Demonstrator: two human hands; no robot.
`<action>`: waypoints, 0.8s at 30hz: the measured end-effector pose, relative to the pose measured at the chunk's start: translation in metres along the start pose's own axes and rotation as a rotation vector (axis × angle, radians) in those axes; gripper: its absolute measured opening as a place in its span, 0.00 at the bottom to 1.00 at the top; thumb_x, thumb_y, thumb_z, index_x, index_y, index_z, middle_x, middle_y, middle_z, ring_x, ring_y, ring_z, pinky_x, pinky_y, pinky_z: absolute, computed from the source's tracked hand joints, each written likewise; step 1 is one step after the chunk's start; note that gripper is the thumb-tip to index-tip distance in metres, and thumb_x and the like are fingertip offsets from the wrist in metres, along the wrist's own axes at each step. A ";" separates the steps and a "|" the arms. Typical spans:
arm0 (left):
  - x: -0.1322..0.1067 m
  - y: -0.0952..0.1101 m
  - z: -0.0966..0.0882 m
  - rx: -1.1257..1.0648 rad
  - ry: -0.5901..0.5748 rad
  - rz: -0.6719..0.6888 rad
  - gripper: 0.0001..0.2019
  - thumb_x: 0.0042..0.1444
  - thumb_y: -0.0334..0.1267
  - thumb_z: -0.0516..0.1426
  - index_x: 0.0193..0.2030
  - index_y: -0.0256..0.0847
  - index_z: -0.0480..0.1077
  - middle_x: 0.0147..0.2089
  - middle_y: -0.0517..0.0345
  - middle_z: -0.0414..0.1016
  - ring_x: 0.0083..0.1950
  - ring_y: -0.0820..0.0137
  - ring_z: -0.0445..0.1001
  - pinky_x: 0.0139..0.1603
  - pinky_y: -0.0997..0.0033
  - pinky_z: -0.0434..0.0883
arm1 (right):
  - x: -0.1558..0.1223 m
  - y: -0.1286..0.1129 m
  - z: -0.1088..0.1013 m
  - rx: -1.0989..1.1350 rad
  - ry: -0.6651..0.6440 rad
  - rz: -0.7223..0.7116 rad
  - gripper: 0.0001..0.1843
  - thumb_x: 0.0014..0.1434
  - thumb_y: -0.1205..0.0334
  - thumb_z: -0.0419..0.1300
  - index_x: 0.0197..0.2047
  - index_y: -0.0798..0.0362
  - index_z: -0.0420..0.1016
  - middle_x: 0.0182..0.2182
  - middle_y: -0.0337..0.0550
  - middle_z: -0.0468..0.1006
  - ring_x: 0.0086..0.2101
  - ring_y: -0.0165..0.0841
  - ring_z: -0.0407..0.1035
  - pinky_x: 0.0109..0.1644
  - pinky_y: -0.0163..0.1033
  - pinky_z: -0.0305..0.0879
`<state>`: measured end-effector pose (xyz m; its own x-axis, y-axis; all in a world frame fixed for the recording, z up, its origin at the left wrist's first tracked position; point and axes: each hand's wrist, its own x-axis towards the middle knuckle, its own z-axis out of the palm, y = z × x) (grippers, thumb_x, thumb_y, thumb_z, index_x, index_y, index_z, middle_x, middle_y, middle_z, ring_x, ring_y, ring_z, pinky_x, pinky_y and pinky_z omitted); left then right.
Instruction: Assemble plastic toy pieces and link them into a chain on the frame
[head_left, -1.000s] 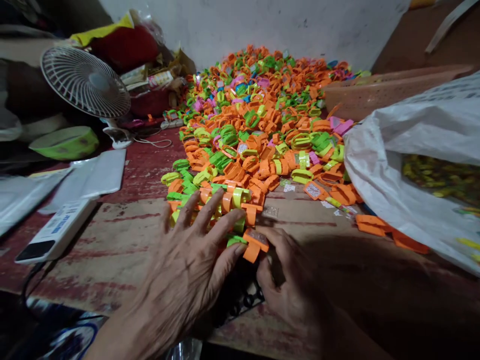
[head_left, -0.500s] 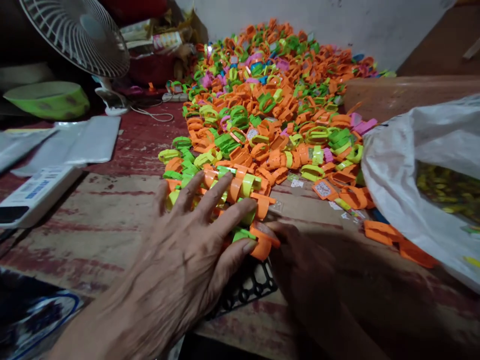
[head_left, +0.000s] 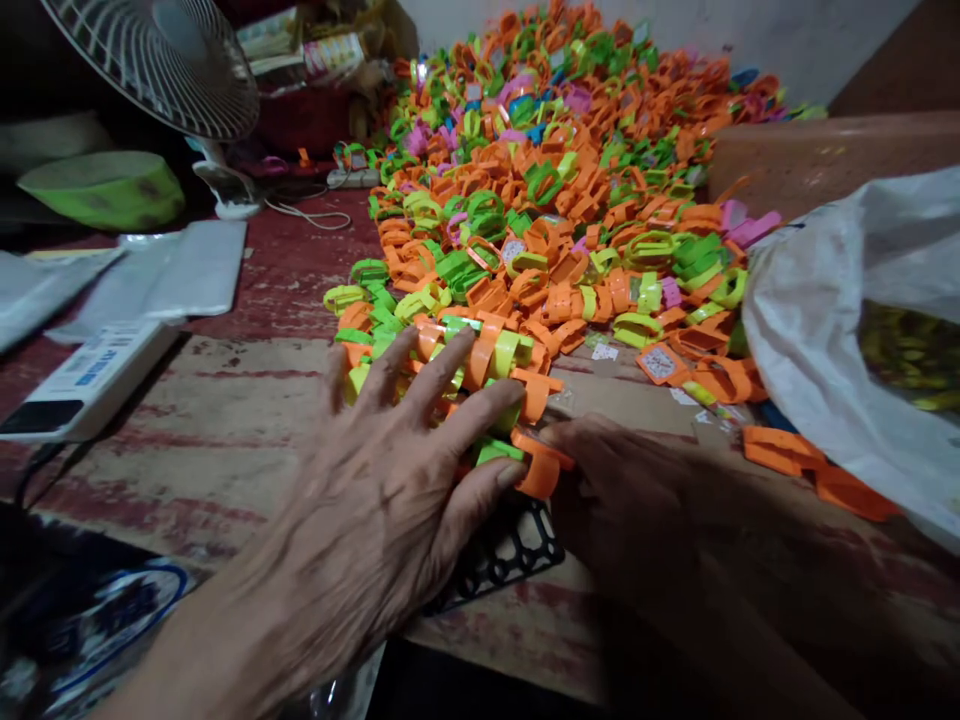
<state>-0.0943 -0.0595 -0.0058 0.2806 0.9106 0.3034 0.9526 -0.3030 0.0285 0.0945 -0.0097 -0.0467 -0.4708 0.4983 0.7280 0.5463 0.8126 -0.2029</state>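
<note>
My left hand (head_left: 397,450) lies with fingers spread across a row of curved plastic bands, orange, green and yellow, on a black openwork rack (head_left: 517,550). Its thumb rests against a green band (head_left: 499,450) at the near end. Beside it sits a curved orange plastic band (head_left: 541,470). My right hand (head_left: 622,490), in deep shadow, has its fingers closed at the right edge of that orange band; its fingertips are partly hidden. Another orange band (head_left: 536,395) and a yellow one (head_left: 511,355) show beyond my left fingers.
A large heap of similar bands (head_left: 540,185) rises against the wall. At right a white sack (head_left: 795,290) stands open beside loose orange pieces (head_left: 780,450). On the left are a fan (head_left: 180,70), a green bowl (head_left: 105,190), plastic packets (head_left: 199,270) and a white box (head_left: 97,375).
The camera view has shifted slightly, so the scene sits a little higher and further right. Both hands keep nearly the same place on the bands.
</note>
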 end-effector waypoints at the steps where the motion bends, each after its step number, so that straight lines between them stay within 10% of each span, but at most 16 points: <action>1: 0.000 0.000 -0.001 -0.003 -0.021 -0.009 0.21 0.71 0.49 0.42 0.68 0.63 0.58 0.73 0.65 0.58 0.72 0.51 0.56 0.68 0.31 0.53 | -0.002 0.002 0.001 0.009 -0.004 0.014 0.10 0.66 0.69 0.51 0.32 0.51 0.67 0.25 0.39 0.77 0.27 0.31 0.72 0.35 0.35 0.66; 8: 0.005 0.000 -0.012 -0.011 -0.113 -0.072 0.22 0.69 0.49 0.42 0.68 0.63 0.61 0.72 0.60 0.61 0.72 0.48 0.56 0.66 0.26 0.54 | -0.036 0.002 0.000 0.147 -0.124 0.379 0.20 0.62 0.67 0.54 0.58 0.52 0.68 0.46 0.47 0.81 0.44 0.37 0.77 0.46 0.39 0.73; 13: 0.007 0.002 -0.017 0.021 -0.194 -0.080 0.23 0.69 0.50 0.43 0.69 0.58 0.61 0.74 0.57 0.57 0.74 0.47 0.53 0.67 0.28 0.54 | -0.027 -0.018 0.005 0.410 -0.185 0.605 0.16 0.60 0.65 0.54 0.51 0.49 0.74 0.38 0.41 0.82 0.34 0.34 0.77 0.34 0.35 0.70; 24: 0.009 0.008 -0.024 -0.032 -0.230 -0.094 0.20 0.70 0.48 0.44 0.64 0.59 0.66 0.70 0.61 0.64 0.75 0.56 0.53 0.72 0.36 0.49 | -0.020 0.001 -0.024 0.085 -0.167 0.552 0.14 0.54 0.71 0.53 0.40 0.52 0.76 0.30 0.42 0.80 0.30 0.36 0.74 0.32 0.37 0.63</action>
<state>-0.0870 -0.0603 0.0202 0.2143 0.9740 0.0733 0.9724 -0.2198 0.0777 0.1209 -0.0263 -0.0460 -0.2382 0.8905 0.3877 0.6879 0.4364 -0.5799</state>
